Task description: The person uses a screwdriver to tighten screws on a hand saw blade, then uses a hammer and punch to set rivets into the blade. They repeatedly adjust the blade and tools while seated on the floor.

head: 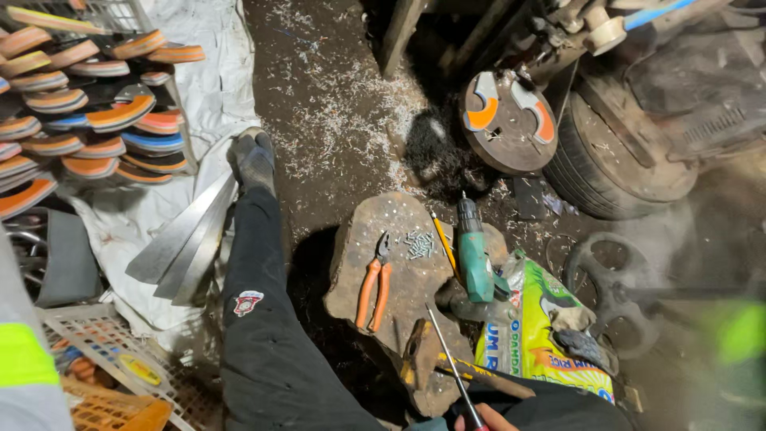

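Floor [335, 96] is dark packed dirt, littered with pale metal shavings. Cluttered workshop corner: a white sheet [211, 72] on the left carries stacked curved orange-and-blue pieces [88, 104], with flat metal blades [187, 239] lying at its edge. A worn tyre [606, 172] sits upper right, a round disc [507, 120] leaning beside it.

Person sits on the ground, dark-trousered leg [259, 303] stretched out toward the sheet. In front lies a flat stone slab [399, 263] used as a bench. On it: orange-handled pliers [373, 287], a small heap of screws [419, 243], a pencil [444, 239], a hammer [427, 355]. A teal cordless drill [475, 255] lies on its right edge, next to a printed plastic sack [542, 327].

One hand [483, 419], probably the right, shows only at the bottom edge, fingers closed around a thin metal rod [451, 363]. The rod runs up and left from the grip, its tip over the slab near the hammer head. Other hand is out of frame.
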